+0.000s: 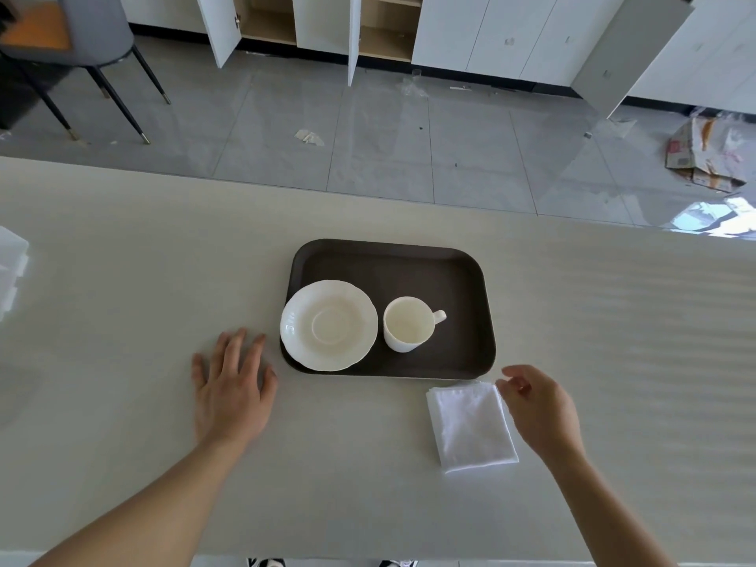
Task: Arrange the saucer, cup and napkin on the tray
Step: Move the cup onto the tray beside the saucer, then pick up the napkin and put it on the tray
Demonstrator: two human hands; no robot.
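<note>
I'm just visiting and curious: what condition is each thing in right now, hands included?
Tray: flat on the table, partly filled.
Saucer: on the tray, bare, overhanging its left edge.
Cup: upright, empty, beside the saucer, handle right.
Napkin: folded, off the tray, on the table.
Left hand: open, holding nothing.
Right hand: open, at the napkin's edge.

A dark brown, round-cornered tray lies flat. On its bottom at about 8 o'clock sits a white scalloped saucer, overlapping the tray's rim. Just beside it, at 3 o'clock, stands an upright white cup (empty, handle toward 2 o'clock). A folded white napkin lies off the tray, at its 5 o'clock corner.
</note>
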